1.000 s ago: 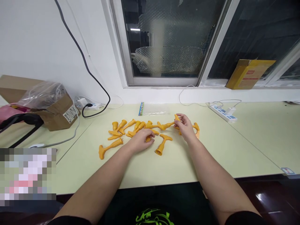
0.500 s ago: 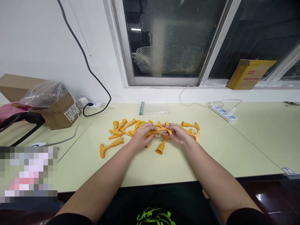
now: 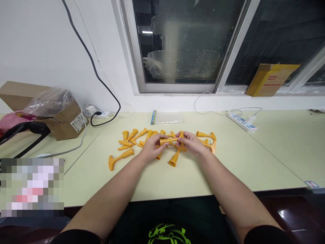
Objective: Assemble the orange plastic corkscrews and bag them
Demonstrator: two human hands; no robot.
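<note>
Between my hands is a yellow plastic T-handled piece (image 3: 169, 140) with a flared socket end, held sideways above the table. My left hand (image 3: 152, 147) is closed on its wide socket end. My right hand (image 3: 192, 143) grips the T-shaped handle at the other end. Just below them, a similar yellow piece (image 3: 174, 158) lies with its open cup toward me. Several more such pieces (image 3: 132, 135) lie in a loose heap to the left and behind my left hand, one of them (image 3: 121, 158) apart at the front left. Others (image 3: 210, 140) lie right of my right hand.
A clear plastic bag (image 3: 167, 118) with a coloured header lies by the wall. Power strips stand at the right (image 3: 242, 122) and left (image 3: 103, 114), with cables. An open cardboard box (image 3: 67, 122) is at far left; a yellow carton (image 3: 271, 80) leans on the window.
The held piece has turned slightly, and its socket end now shows more between my left fingers. My left fingers have shifted along it; my right hand stays at the handle.
</note>
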